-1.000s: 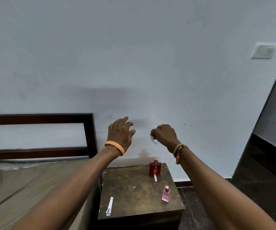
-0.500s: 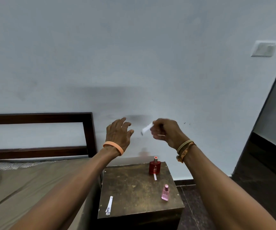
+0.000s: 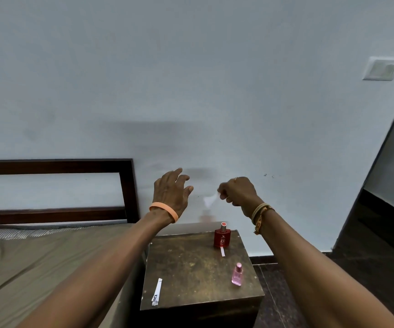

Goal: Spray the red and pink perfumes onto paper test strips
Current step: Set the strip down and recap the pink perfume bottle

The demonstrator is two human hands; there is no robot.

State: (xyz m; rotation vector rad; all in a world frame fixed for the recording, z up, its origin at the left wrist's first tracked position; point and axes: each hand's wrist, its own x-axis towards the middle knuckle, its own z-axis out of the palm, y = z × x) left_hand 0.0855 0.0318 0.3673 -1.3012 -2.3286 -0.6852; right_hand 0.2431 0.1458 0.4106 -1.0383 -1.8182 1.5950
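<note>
Nearest, on the dark counter (image 3: pixel 191 268), a printed strip (image 3: pixel 156 291) lies flat by the front left edge and the pink perfume (image 3: pixel 237 274) stands upright near the right edge, well apart, likely waiting their turn. Behind them a short strip (image 3: pixel 222 251) lies with one end at the foot of the red perfume (image 3: pixel 222 236) – I judge it parked there to mark its scent. Farthest, raised above the counter, the right hand (image 3: pixel 237 192) pinches a blurred strip (image 3: pixel 209 200), probably airing it, while the left hand (image 3: pixel 171 192) hovers beside it, fingers spread, holding nothing
</note>
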